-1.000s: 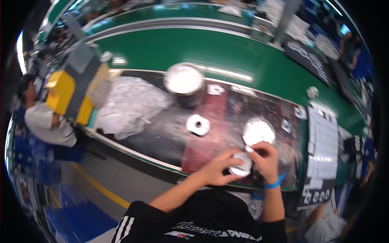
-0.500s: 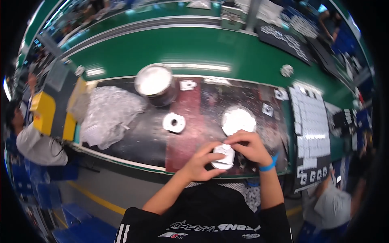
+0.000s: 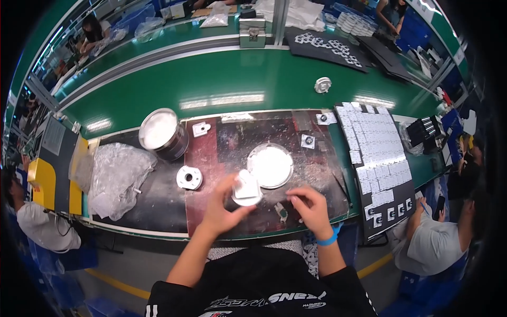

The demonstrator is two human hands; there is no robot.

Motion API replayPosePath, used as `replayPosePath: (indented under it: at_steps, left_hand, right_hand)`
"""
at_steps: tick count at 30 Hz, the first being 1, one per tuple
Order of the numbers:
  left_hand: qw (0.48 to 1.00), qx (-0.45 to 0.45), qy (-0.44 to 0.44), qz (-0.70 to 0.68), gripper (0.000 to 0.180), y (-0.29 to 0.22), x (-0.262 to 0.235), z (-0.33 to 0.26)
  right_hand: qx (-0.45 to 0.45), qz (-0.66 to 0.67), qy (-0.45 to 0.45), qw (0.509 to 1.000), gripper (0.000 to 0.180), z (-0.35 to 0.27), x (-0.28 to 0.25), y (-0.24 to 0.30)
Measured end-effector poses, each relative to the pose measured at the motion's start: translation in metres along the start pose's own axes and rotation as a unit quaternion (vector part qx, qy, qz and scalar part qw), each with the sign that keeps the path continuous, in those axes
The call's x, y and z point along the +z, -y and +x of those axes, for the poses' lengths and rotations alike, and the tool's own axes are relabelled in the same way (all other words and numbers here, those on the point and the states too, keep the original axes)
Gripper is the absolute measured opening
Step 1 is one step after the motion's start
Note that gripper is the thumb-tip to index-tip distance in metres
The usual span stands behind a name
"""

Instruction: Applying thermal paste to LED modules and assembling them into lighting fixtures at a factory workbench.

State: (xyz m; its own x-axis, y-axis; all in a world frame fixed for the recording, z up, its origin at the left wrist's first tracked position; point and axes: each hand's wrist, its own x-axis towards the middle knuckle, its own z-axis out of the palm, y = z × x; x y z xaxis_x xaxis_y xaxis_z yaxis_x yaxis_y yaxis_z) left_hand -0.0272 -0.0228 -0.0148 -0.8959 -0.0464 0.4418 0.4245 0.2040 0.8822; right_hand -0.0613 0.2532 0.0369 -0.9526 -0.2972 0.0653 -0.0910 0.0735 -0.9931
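My left hand (image 3: 221, 207) is closed around the edge of a white plastic part (image 3: 247, 188) with a round base and a raised block, held just left of a round dish (image 3: 270, 166) of white material. Apart from it, to the right, my right hand (image 3: 312, 210) has thumb and forefinger brought together over the bench; what they pinch, if anything, is too small to make out. A small irregular piece (image 3: 281, 212) lies near those fingertips. Further left on the mat rests a white round part (image 3: 189, 178) with a dark centre hole.
A large tin (image 3: 162, 133) with a white top stands at the back left, beside a clear plastic bag (image 3: 119, 177). Small white square pieces (image 3: 308, 141) lie at the back right. A black board (image 3: 376, 164) covered in white pieces fills the right side. A yellow-grey machine (image 3: 55, 164) stands far left.
My right hand has let go of the white part and moved right, away from it. The left hand still holds the part, now tilted differently. The whole view has turned, shifting the bench leftward.
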Motion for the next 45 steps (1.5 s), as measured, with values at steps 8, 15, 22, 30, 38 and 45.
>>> replayPosePath:
  at_steps: [8, 15, 22, 30, 38, 45]
  left_hand:
    - [0.978, -0.011, -0.01, 0.21, 0.092, 0.046, 0.002, 0.227]
    - [0.972, -0.029, 0.067, 0.225, 0.1, 0.157, 0.009, 0.305]
    - [0.938, 0.062, 0.066, 0.333, 0.113, 0.148, 0.033, 0.36]
    - [0.882, 0.097, 0.247, 0.39, 0.057, 0.098, 0.18, 0.419]
    - [0.912, 0.133, 0.186, 0.342, 0.028, 0.075, 0.16, 0.393]
    - [0.991, -0.092, 0.094, -0.023, 0.036, 0.011, 0.048, 0.205]
  right_hand:
    - [-0.11, -0.186, -0.11, 0.97, 0.014, -0.039, -0.012, -0.019]
    - [-0.171, -0.231, -0.075, 0.955, 0.013, -0.036, -0.012, -0.029]
    - [-0.157, -0.243, -0.088, 0.953, 0.016, -0.038, -0.018, -0.03]
    - [-0.173, -0.248, -0.107, 0.947, 0.017, -0.036, -0.016, -0.033]
    - [-0.201, -0.247, -0.137, 0.938, 0.019, -0.036, -0.013, -0.034]
    - [-0.092, -0.187, -0.104, 0.972, 0.011, -0.037, -0.014, -0.024]
